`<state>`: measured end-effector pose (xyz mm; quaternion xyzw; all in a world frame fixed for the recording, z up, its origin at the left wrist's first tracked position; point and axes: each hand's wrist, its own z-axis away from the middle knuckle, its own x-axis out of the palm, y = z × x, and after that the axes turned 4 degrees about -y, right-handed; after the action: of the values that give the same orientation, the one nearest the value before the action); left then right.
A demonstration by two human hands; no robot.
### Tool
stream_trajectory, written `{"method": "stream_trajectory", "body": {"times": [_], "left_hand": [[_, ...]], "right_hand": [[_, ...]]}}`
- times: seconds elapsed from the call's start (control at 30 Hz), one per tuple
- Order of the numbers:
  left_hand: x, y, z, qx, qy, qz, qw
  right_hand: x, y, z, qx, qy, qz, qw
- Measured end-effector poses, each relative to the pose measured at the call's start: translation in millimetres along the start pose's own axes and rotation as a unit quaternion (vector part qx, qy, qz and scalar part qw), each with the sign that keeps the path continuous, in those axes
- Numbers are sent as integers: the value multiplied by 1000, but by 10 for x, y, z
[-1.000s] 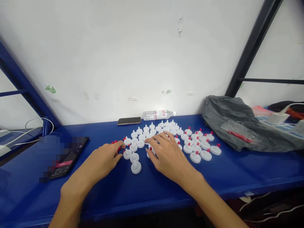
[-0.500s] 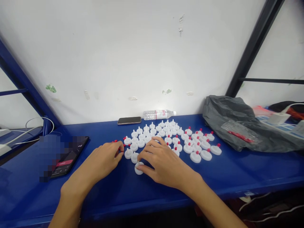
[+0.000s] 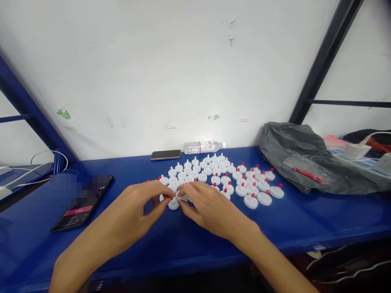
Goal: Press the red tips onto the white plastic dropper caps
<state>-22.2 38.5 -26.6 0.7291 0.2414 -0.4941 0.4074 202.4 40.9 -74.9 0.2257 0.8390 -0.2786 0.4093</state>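
Note:
My left hand (image 3: 152, 203) pinches a small red tip (image 3: 171, 197), mostly covered by the fingers. Close beside it, my right hand (image 3: 198, 201) has thumb and fingers closed on a white cap, of which only a little shows. The fingertips of both hands nearly meet. Behind them many white round caps with pointed nozzles (image 3: 195, 161) stand on the blue table (image 3: 146, 252). Toward the right, several white caps carry red tips (image 3: 251, 201). A few loose red tips lie behind my left hand, partly hidden.
A clear bottle (image 3: 204, 147) and a phone (image 3: 165, 154) lie by the wall. Another phone (image 3: 82, 207) is at the left. At the right, a grey plastic bag (image 3: 290, 150) lies under a clear packet of red pieces (image 3: 308, 175), near white plugs (image 3: 356, 151).
My left hand has moved right from the loose red tips, with a red piece in its fingers. My right hand has lifted the near white cap, and the hands have come together.

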Motion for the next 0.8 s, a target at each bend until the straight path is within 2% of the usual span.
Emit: {"method": "stream_trajectory", "body": {"times": [0.17, 0.43, 0.57, 0.8], "left_hand": [[22, 29, -15, 25, 1, 30, 999], [12, 47, -54, 18, 1, 39, 999], [15, 85, -62, 24, -3, 43, 999], [44, 134, -76, 34, -13, 51, 998]], "right_hand": [[11, 22, 8, -17, 27, 20, 999], [31, 46, 3, -3, 47, -2, 999], [31, 51, 21, 7, 38, -1, 999], [27, 74, 13, -14, 57, -2, 998]]}}
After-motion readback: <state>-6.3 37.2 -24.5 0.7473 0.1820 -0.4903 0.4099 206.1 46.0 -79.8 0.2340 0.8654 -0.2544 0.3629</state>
